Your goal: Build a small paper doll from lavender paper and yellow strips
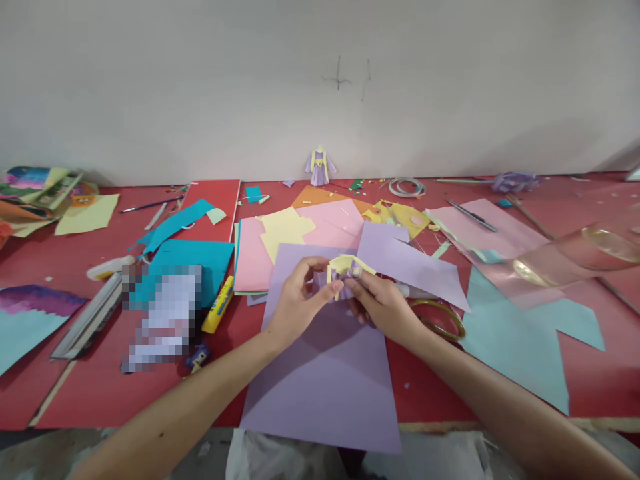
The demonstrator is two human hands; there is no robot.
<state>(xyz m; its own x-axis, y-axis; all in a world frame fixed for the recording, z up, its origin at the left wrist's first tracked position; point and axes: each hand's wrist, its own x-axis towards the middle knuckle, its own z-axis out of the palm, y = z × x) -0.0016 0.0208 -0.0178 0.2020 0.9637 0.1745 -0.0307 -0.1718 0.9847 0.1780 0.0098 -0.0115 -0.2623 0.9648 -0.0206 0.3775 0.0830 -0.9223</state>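
Above a large purple paper sheet (320, 380), I hold a small purple-and-yellow folded paper dress (344, 265) between both hands. My left hand (300, 293) is closed on its left side, the thumb pressed across its front. My right hand (383, 299) pinches the right side with thumb and fingertips; the fingers partly cover the piece. Close by my right wrist lie scissors with yellow-brown handles (443, 320), their blades hidden. A similar paper dress (320, 168) in purple and yellow stands upright against the wall.
Pink sheets (253, 263) and a cut purple piece (415, 260) lie behind my hands. To the left are a yellow glue stick (219, 305), a white glue bottle (110, 268) and teal paper (215, 257). Light blue paper (520, 340) and a blurred see-through cylinder (565, 257) are at right.
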